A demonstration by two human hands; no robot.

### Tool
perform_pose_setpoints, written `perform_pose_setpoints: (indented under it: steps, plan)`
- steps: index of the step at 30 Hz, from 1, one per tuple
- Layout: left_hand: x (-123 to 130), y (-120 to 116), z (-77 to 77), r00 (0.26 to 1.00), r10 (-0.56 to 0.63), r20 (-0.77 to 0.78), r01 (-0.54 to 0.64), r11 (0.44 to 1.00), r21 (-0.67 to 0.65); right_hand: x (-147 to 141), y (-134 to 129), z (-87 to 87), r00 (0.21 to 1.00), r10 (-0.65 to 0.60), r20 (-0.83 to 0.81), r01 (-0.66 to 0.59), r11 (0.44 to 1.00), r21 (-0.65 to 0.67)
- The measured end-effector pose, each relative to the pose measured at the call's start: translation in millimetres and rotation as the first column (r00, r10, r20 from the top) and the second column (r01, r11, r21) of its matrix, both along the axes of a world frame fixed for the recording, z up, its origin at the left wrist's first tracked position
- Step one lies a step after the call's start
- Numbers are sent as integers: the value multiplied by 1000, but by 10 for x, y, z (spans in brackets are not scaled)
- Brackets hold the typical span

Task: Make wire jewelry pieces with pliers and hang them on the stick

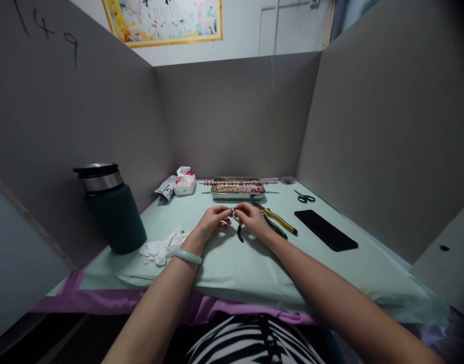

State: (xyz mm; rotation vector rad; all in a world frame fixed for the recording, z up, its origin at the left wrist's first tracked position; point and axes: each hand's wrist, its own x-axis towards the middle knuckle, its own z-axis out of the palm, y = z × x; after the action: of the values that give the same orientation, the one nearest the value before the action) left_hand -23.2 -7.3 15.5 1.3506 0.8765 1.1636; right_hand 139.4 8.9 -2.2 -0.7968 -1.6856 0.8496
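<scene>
My left hand [214, 220] and my right hand [252, 218] meet over the middle of the table, fingertips nearly touching. Both pinch at a tiny, shiny piece [232, 210], too small to name. A black curved handle [240, 233] shows below the right fingers; the rest of that tool is hidden. Just right of my right hand lie pliers with a yellow handle [280, 221], and a dark green handle [276, 228] shows beside it. Behind the hands stands a metal tray [237, 195] of small red and gold beads, with beaded sticks [205, 183] across its top.
A dark green bottle [116, 217] and crumpled white tissue [164, 247] are on the left. Behind them are a white box [184, 187] and a packet [167, 188]. At right lie scissors [306, 198] and a black phone [326, 230]. Grey partitions [235, 116] enclose the table.
</scene>
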Motion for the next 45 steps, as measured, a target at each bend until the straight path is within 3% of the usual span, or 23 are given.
perform_pose_setpoints:
  steps: [15,20,23,26,28,31,35,41,43,45]
  plan:
    - [49,-39,45,994,48,-99,-41,996,75,5,-48,1,978,-131,163,99,977,191]
    - [36,-18,15,997,15,-73,-14,1000,14,14,-57,18,949,-206,240,137,951,276]
    - [-2,39,-25,998,46,41,-43,997,-70,27,-77,32,861,-363,356,254,913,318]
    - [-46,94,-52,980,90,180,-63,987,-151,44,-107,23,677,-513,528,367,857,363]
    - [-68,116,-58,966,101,239,-60,983,-172,56,-126,10,573,-523,631,375,852,365]
    - [-87,130,-64,954,103,282,-52,982,-183,64,-145,0,512,-455,729,326,888,325]
    - [-96,142,-74,945,82,317,-20,981,-194,48,-150,6,503,-390,771,270,918,288]
    - [-103,131,-62,943,92,320,-19,975,-222,37,-105,-8,523,-397,754,313,913,263]
    - [-107,129,-57,942,105,318,-32,974,-226,52,-73,2,590,-403,700,338,910,239]
    - [-108,129,-52,937,117,329,-42,973,-226,76,-33,38,733,-369,572,370,921,119]
